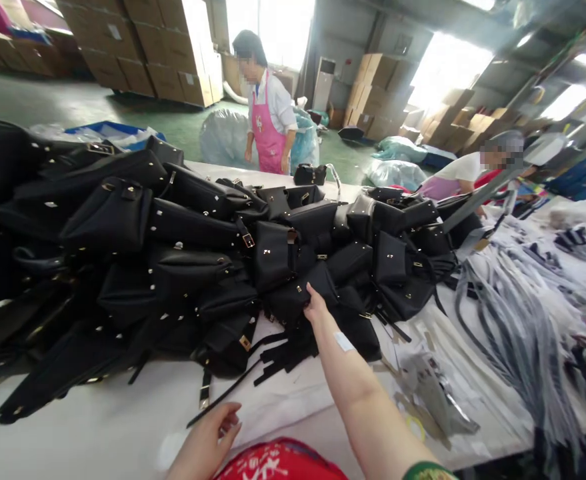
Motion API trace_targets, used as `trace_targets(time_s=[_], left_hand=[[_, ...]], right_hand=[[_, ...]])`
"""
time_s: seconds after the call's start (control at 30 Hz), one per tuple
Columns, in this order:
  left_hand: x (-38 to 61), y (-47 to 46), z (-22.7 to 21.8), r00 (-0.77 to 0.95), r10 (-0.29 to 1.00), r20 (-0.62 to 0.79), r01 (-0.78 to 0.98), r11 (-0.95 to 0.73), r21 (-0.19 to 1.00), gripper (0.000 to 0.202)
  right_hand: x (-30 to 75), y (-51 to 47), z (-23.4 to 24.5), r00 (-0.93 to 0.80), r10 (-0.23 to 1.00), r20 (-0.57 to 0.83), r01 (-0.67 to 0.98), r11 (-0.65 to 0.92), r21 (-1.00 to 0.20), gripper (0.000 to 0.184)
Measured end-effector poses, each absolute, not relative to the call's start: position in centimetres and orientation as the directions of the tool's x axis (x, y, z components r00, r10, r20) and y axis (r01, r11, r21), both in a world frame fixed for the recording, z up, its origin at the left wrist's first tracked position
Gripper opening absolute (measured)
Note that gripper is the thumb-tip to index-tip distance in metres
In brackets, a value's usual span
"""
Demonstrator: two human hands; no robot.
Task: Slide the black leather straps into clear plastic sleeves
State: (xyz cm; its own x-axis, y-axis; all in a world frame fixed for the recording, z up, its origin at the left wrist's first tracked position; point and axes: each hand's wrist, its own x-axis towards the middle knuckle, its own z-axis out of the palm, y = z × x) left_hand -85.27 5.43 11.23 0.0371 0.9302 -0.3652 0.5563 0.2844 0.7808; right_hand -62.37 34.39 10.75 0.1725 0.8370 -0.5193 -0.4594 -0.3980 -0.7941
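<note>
My right hand reaches forward over the table, its thumb up and its fingers closed on the edge of a black handbag in the pile. Part of those fingers is hidden behind the bag. Close to my body, my left hand hovers low over the white tabletop, fingers loosely curled and apart from the thumb, with nothing in them. A thin black strap runs just beyond it, beside a short strap with a gold buckle. Several dark strap ends hang from the pile near my right forearm.
Black bags with gold fittings are heaped across the table. Grey straps and a clear plastic packet lie to the right. A person in a pink apron stands opposite; another person bends at the right. Cartons stand behind.
</note>
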Motion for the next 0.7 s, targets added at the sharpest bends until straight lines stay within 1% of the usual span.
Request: trace_targets(time_s=[0.1,0.27,0.37,0.43,0.53,0.63,0.7], left_hand=[[-85.7,5.7,12.2,0.037,0.933,-0.358,0.558,0.278,0.782,0.036],[-86.4,7.5,13.6,0.024,0.95,-0.311,0.536,0.25,0.806,0.034],[-86.1,9.1,14.7,0.035,0.962,-0.27,0.516,0.214,0.829,0.038],[-85.7,10.2,15.7,0.024,0.975,-0.22,0.512,0.177,0.84,0.042],[-85.1,11.4,17.6,-0.033,0.995,-0.096,0.509,0.099,0.855,0.046],[-85.1,11.7,19.4,-0.081,0.996,0.027,0.514,0.018,0.857,0.044],[-85.5,11.4,20.2,-0.095,0.993,0.067,0.511,-0.009,0.86,0.043]], right_hand=[[-60.9,32.4,11.8,0.144,0.855,-0.499,-0.529,-0.36,-0.769,0.023],[-57.3,27.5,14.7,0.092,0.897,-0.433,-0.583,-0.304,-0.753,0.031],[-56.3,25.0,16.5,0.029,0.9,-0.436,-0.625,-0.324,-0.71,0.031],[-56.4,23.6,17.5,-0.006,0.886,-0.464,-0.637,-0.361,-0.681,0.03],[-57.6,22.0,19.1,-0.035,0.871,-0.49,-0.656,-0.39,-0.647,0.029],[-59.0,20.8,20.7,-0.066,0.85,-0.523,-0.667,-0.427,-0.61,0.028],[-59.7,20.1,21.8,-0.064,0.838,-0.542,-0.672,-0.438,-0.597,0.028]])
